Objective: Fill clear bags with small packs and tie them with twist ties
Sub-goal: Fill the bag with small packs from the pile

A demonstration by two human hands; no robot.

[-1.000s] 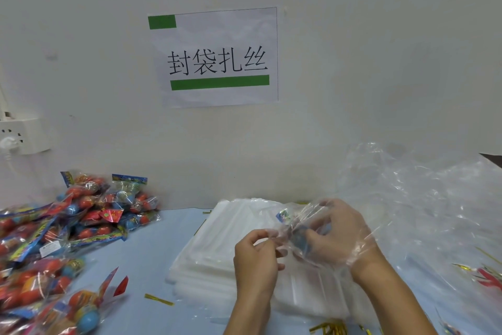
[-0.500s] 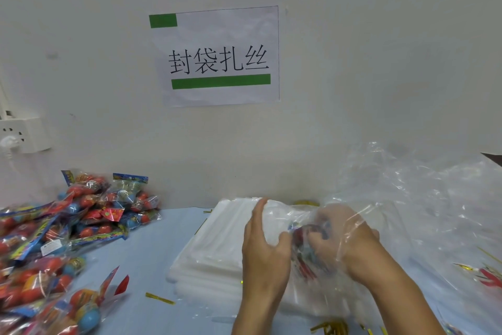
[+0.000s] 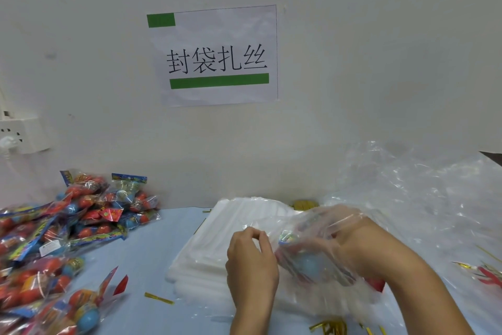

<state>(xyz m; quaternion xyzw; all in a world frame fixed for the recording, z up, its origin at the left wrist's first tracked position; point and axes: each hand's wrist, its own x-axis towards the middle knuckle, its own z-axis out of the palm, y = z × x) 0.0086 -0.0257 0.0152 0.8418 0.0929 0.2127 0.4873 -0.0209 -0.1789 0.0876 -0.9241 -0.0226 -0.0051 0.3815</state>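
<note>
My right hand (image 3: 350, 242) is inside a clear bag (image 3: 320, 228) and grips a small pack (image 3: 307, 261) of blue and red balls through it, above the stack of flat clear bags (image 3: 206, 253). My left hand (image 3: 251, 256) pinches the bag's open edge at its left side. A heap of small packs (image 3: 54, 239) lies at the left. A single gold twist tie (image 3: 159, 298) lies on the blue table, and a bunch of gold twist ties (image 3: 330, 328) lies near the front edge.
A large crumpled clear plastic sheet (image 3: 423, 198) covers the right side, with a filled bag's red end (image 3: 489, 276) showing on it. The wall stands close behind, bearing a paper sign (image 3: 217, 54) and a white power socket (image 3: 20, 135) at the left.
My right hand has pushed the pack deeper into the clear bag and lowered it. My left hand went from flat against the bag to pinching its edge.
</note>
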